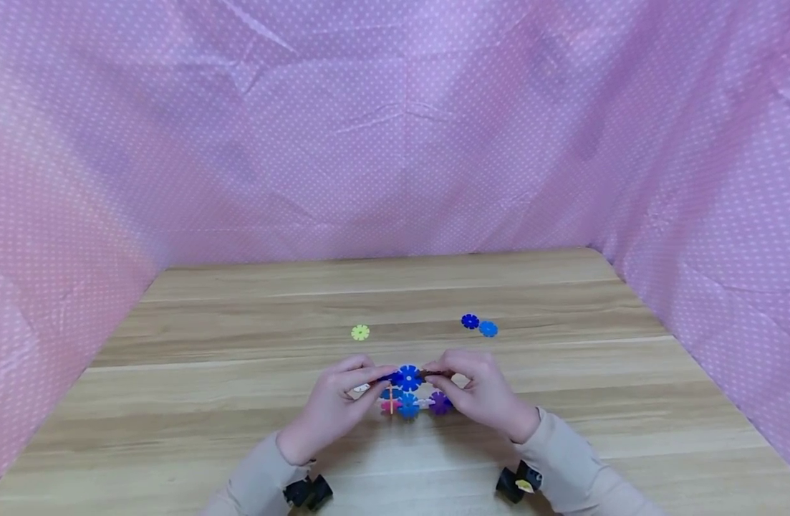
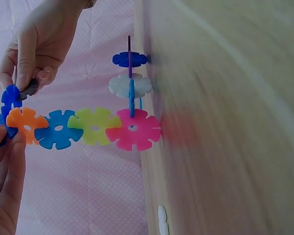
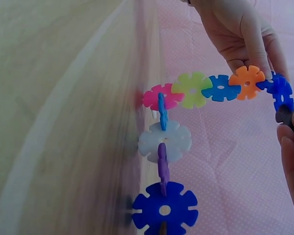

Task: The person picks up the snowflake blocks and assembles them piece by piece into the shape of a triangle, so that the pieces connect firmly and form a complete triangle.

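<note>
Snowflake discs with notched rims are joined into one piece between both hands. My left hand (image 1: pixel 336 401) pinches a dark blue disc (image 3: pixel 268 87) beside the orange disc (image 2: pixel 27 126). With finger and thumb, my right hand (image 1: pixel 481 390) holds a dark brown disc (image 3: pixel 284 116), which meets the upright blue disc (image 1: pixel 409 378). In the left wrist view, blue (image 2: pixel 59 129), yellow-green (image 2: pixel 94 127) and pink (image 2: pixel 133 134) discs run from the orange one down to the table. From the pink disc, a low row has light blue (image 1: pixel 407 405), white (image 3: pixel 165 141), purple (image 1: pixel 440 403) and dark blue (image 3: pixel 165 205) discs.
On the wooden table (image 1: pixel 208 358) beyond the hands lie a loose yellow-green disc (image 1: pixel 360 332), a dark blue disc (image 1: pixel 470 321) and a lighter blue disc (image 1: pixel 488 329). Pink dotted cloth (image 1: pixel 395 179) hangs behind the table and at both sides.
</note>
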{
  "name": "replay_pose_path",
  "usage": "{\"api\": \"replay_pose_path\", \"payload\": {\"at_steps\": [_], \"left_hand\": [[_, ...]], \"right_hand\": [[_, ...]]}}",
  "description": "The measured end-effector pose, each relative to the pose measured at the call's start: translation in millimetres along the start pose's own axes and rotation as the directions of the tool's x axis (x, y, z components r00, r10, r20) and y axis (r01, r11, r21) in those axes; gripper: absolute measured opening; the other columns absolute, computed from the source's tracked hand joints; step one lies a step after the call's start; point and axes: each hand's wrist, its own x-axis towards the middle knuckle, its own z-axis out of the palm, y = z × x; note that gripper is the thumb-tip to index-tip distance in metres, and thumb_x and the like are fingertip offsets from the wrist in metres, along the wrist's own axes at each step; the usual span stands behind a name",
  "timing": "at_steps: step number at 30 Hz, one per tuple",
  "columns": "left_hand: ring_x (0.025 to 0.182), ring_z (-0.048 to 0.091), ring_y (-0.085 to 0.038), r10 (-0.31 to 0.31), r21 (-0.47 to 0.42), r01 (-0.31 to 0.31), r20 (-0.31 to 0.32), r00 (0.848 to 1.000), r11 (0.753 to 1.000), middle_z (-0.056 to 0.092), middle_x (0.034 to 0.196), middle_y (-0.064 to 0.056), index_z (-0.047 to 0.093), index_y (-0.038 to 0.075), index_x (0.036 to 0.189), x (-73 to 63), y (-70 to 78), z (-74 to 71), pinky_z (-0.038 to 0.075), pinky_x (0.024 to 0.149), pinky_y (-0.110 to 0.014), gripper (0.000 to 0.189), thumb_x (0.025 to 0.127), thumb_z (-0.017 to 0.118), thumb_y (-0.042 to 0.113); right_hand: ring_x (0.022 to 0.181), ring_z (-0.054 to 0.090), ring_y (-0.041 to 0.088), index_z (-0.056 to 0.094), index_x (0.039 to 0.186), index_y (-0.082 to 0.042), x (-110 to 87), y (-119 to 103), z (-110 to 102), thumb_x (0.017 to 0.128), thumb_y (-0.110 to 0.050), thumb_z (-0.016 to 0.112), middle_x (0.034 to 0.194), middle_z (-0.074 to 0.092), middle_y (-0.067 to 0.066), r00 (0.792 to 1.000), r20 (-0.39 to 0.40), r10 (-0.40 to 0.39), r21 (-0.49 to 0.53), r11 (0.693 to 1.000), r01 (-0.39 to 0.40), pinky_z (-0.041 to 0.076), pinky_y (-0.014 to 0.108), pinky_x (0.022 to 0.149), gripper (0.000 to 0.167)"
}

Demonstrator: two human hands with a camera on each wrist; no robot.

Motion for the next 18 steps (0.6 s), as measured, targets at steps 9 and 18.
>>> {"api": "replay_pose_path", "payload": {"at_steps": [9, 18], "left_hand": [[0.096, 0.065, -0.017, -0.122, 0.083, 0.117, 0.059, 0.991, 0.990, 0.066, 0.107, -0.007, 0.062, 0.002, 0.119, 2.3, 2.2, 2.6, 0.055, 0.085, -0.028, 0.043, 0.079, 0.075, 0.010], [0.113, 0.059, -0.023, -0.244, 0.038, 0.241, 0.178, 0.953, 0.970, 0.059, 0.126, -0.010, 0.058, 0.007, 0.126, 12.1, 11.4, 10.8, 0.054, 0.088, -0.030, 0.046, 0.083, 0.072, 0.015]], "right_hand": [[0.070, 0.066, 0.010, 0.069, 0.092, -0.005, -1.2, 2, -3, 0.073, 0.013, 0.072, 0.083, 0.071, 0.006, 0.999, 0.009, 0.034, -0.012, 0.999, -0.034, 0.053, 0.014, 0.064, 0.026], [0.071, 0.066, 0.012, 0.067, 0.093, -0.003, -1.3, 3, -2, 0.071, 0.013, 0.073, 0.083, 0.070, 0.008, 1.000, 0.008, 0.015, -0.031, 0.999, -0.015, 0.054, 0.015, 0.067, 0.028]]}}
